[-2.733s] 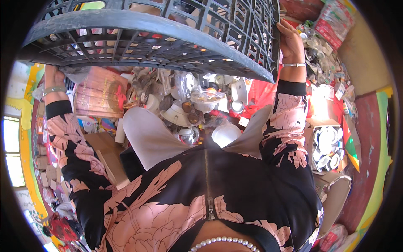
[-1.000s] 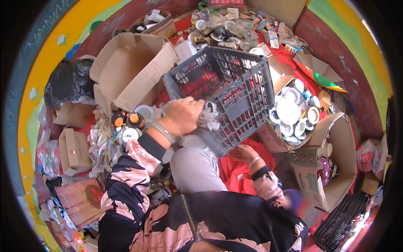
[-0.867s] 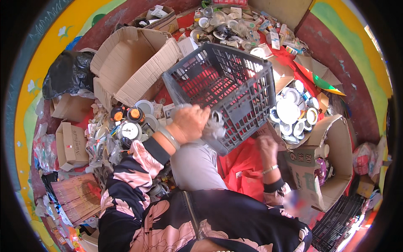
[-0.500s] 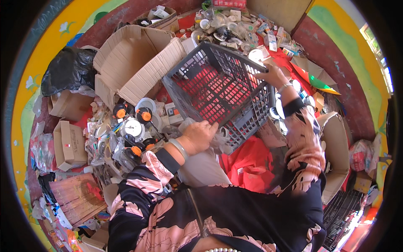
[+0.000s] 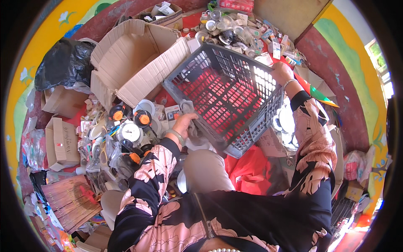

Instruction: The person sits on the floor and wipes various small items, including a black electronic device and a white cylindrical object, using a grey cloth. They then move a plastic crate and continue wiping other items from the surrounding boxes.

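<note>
A dark grey plastic crate is spanning the space between the two hands, sitting askew with its open top facing up and red showing through its slotted base. Its right corner is resting in the grasp of the right hand. A crumpled grey wad, cloth or film being hard to tell, is bunching in the left hand, against the crate's left rim.

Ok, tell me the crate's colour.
The crate is dark grey, showing best in the head view.
</note>
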`<state>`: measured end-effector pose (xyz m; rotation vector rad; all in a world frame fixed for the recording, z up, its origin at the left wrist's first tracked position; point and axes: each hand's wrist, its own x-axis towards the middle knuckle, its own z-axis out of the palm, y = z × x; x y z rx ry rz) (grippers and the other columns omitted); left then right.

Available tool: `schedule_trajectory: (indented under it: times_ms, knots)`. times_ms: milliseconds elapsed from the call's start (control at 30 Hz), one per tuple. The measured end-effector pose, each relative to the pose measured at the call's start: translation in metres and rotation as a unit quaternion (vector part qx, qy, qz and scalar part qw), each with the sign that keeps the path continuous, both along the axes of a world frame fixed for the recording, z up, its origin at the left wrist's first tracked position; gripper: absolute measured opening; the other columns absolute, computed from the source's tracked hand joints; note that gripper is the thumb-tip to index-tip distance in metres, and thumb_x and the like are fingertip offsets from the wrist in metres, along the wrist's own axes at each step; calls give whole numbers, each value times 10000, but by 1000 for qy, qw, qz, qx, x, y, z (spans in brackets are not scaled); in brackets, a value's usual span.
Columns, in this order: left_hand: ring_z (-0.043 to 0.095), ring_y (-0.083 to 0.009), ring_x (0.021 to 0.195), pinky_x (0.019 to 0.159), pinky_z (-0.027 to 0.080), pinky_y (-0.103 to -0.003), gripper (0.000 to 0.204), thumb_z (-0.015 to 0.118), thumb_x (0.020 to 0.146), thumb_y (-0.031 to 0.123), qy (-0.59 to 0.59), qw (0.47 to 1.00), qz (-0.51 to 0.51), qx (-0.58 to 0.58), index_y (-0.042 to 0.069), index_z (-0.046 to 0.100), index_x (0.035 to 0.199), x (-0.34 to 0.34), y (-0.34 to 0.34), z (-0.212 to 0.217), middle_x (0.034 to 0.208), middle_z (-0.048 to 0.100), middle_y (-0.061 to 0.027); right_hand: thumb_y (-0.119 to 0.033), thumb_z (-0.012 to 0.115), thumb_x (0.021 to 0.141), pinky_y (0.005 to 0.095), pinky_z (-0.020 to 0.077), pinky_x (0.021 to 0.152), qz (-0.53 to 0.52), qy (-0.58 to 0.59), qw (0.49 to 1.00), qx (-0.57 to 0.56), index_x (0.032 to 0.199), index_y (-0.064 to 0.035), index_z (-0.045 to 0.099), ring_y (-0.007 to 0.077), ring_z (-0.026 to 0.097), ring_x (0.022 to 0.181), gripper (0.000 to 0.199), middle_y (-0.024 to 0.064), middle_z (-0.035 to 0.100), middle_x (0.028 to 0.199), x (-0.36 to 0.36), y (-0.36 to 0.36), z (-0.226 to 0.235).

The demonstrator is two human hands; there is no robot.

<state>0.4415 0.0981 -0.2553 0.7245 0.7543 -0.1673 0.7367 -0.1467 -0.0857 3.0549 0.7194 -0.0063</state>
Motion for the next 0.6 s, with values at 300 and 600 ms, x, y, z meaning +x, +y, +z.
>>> schedule_trajectory:
  times_ms: [300, 600]
  knots:
    - [547, -121, 625, 555, 423, -289, 64, 633, 662, 36, -36, 972, 122, 196, -19, 601, 671, 37, 7, -8, 669, 570, -21, -367, 538, 770, 430, 477, 669, 41, -33, 988, 148, 787, -53, 641, 356, 605, 714, 331, 195, 607, 723, 34, -15, -59]
    - [523, -115, 689, 616, 432, -276, 211, 632, 676, 63, -25, 954, 54, 295, 3, 568, 869, 27, -25, 7, 776, 561, -15, -261, 593, 703, 324, 441, 603, -35, 155, 960, 232, 658, -32, 642, 201, 563, 592, 239, 98, 591, 610, 17, -78, -152]
